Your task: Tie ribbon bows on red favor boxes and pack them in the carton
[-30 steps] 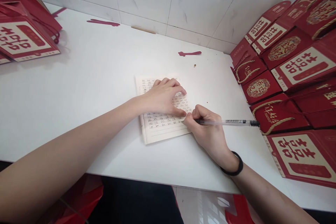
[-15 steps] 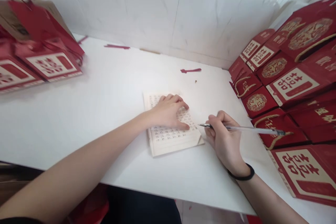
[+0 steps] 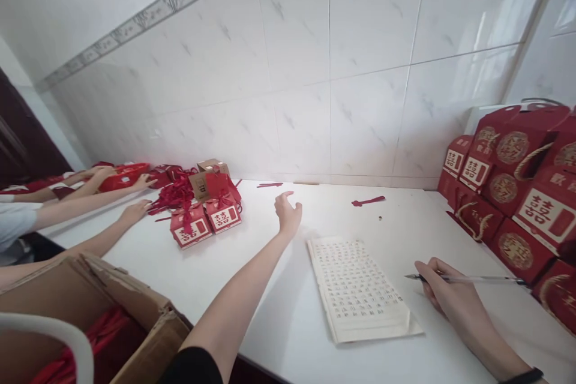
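The right hand (image 3: 454, 295) pinches the pen (image 3: 490, 280) near its tip, probably for control; the left hand (image 3: 288, 214) is loosely spread, empty. Between them, the notebook (image 3: 360, 291) lies flat, seemingly steadied by the worktop (image 3: 315, 210).

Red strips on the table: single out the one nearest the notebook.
The red strip just beyond the far right corner of the notebook; the others lie farther left, such as the wall-side strip beyond the left hand.
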`<act>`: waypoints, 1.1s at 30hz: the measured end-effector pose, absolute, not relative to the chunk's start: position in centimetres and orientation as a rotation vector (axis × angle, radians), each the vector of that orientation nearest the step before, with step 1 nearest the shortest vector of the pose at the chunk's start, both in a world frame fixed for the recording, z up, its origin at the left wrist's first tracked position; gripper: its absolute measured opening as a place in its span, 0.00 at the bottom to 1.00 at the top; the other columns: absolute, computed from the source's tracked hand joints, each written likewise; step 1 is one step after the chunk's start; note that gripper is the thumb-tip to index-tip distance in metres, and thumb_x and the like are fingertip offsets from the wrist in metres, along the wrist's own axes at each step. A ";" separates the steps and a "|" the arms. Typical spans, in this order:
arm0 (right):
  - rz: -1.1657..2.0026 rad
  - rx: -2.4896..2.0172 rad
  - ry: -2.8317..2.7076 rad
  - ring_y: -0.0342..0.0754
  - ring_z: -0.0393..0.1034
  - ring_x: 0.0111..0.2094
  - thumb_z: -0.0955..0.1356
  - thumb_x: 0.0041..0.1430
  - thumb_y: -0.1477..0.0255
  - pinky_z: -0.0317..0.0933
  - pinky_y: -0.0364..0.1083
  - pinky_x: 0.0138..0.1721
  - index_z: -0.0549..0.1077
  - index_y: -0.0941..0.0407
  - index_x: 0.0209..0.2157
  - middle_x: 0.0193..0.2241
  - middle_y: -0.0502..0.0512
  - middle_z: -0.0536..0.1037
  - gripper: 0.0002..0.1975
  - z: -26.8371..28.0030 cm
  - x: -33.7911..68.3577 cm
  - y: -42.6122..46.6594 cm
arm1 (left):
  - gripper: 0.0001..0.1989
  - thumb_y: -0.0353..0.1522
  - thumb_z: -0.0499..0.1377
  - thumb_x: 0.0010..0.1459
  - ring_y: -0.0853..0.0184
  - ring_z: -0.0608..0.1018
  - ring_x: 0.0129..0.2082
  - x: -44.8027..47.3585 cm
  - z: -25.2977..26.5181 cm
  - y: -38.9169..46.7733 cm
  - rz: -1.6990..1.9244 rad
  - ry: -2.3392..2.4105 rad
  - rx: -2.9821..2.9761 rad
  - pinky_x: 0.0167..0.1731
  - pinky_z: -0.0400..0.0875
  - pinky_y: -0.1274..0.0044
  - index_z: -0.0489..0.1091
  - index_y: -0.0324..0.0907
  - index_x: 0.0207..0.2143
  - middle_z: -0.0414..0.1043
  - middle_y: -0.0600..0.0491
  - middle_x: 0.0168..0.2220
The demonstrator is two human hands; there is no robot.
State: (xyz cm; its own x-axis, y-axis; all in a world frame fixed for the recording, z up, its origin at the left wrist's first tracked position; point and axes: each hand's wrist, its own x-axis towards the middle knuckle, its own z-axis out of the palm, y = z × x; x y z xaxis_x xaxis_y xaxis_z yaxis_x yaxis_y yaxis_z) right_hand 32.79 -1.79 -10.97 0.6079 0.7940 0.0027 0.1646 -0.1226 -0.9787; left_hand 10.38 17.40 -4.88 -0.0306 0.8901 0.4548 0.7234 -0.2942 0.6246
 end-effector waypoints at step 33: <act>0.599 -1.725 -0.933 0.41 0.49 0.15 0.63 0.43 0.58 0.45 0.42 0.19 0.54 0.55 0.15 0.11 0.46 0.57 0.17 -11.0 32.9 -1.8 | 0.51 0.46 0.62 0.40 0.48 0.65 0.54 -7.9 2.5 16.4 0.096 1.892 2.546 0.49 0.62 0.66 0.41 0.39 0.62 0.60 0.39 0.54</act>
State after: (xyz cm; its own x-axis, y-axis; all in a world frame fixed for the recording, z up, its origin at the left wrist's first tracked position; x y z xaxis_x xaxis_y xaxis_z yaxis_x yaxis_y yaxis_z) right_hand 32.89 -1.76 -10.97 0.5727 0.8186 0.0444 0.3005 -0.1593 -0.9404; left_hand -7.90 16.45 2.49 0.2874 0.9554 0.0671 0.9573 -0.2888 0.0107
